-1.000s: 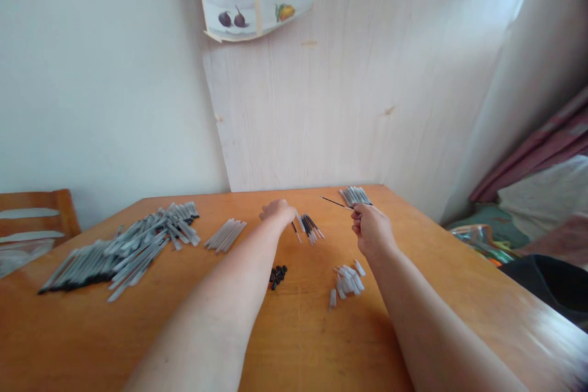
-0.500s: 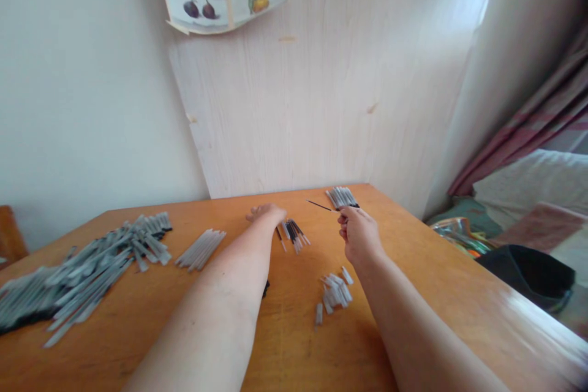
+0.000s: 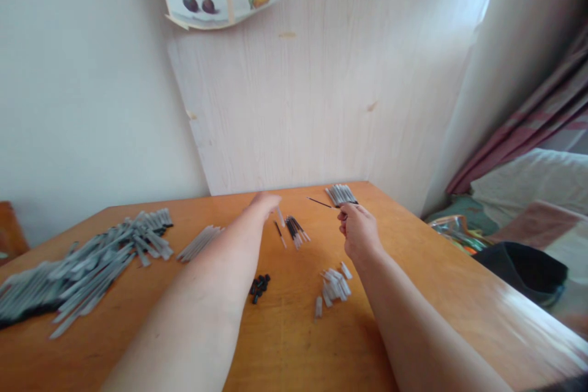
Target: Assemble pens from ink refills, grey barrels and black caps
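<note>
My right hand (image 3: 359, 229) is closed in a pinch on a slim dark pen refill (image 3: 319, 202), whose tip points left above the table. My left hand (image 3: 265, 203) reaches further forward, fingers curled, with a pale slender tube (image 3: 281, 216) hanging from its fingertips; the exact kind is unclear. Just below that tube lies a single dark refill (image 3: 280, 234). To its right several dark refills with pale ends (image 3: 297, 231) lie in a small bunch. Beyond my right hand, a row of pale pens with black ends (image 3: 340, 195) rests at the table's back.
A large heap of pale pen barrels (image 3: 101, 263) covers the wooden table's (image 3: 294, 343) left side. Partly behind my left forearm lie more pale barrels (image 3: 201, 241) and small black plugs (image 3: 260, 288). Short translucent caps (image 3: 337, 285) lie near my right forearm. A black bin (image 3: 521, 272) stands off the right edge.
My left hand has moved slightly up and left, lifting the pale tube away from beside the refills. The black plugs have come into view by my forearm. My right hand has barely moved.
</note>
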`<state>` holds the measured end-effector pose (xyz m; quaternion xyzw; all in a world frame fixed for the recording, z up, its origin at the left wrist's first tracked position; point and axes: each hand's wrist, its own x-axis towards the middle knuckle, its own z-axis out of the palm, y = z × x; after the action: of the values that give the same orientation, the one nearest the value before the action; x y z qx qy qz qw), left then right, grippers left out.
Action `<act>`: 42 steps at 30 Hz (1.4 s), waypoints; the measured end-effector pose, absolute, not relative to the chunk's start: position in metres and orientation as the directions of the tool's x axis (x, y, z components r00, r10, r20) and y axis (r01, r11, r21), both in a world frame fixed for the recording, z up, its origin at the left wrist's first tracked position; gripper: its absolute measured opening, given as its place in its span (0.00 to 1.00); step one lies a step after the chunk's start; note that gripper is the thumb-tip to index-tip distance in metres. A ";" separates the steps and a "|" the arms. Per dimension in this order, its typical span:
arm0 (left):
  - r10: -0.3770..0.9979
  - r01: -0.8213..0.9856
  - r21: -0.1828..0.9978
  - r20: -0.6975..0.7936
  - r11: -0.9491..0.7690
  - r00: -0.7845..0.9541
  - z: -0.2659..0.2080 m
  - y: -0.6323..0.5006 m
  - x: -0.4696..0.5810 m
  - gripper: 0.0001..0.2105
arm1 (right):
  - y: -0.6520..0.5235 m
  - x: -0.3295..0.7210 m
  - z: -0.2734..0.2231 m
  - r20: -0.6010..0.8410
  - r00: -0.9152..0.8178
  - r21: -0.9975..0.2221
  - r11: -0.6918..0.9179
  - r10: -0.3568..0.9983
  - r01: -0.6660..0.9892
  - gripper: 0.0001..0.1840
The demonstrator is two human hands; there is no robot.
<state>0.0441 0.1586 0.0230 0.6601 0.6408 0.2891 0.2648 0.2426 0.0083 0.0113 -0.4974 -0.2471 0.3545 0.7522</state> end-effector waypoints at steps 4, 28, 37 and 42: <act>0.999 0.564 0.825 0.011 0.011 -0.036 0.053 0.132 0.038 0.09 | 0.006 0.241 0.014 0.018 0.599 -0.924 0.242 0.801 -0.297 0.04; 0.906 0.424 0.802 0.394 -0.421 0.156 -0.005 0.002 -0.015 0.08 | -0.013 0.217 0.030 0.222 0.268 -0.876 0.312 0.938 -0.368 0.12; 0.886 0.429 0.776 0.416 -0.462 0.203 -0.007 0.002 -0.017 0.08 | -0.012 0.220 0.028 0.238 0.287 -0.896 0.323 0.928 -0.304 0.11; 0.887 0.411 0.786 0.407 -0.463 0.220 -0.007 0.000 -0.014 0.09 | -0.010 0.218 0.025 0.217 0.291 -0.912 0.300 0.932 -0.281 0.13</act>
<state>-0.0143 0.0000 -0.0069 0.7328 0.4426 0.4407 0.2699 0.2183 -0.0104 0.0250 -0.4004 -0.4063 0.4355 0.6964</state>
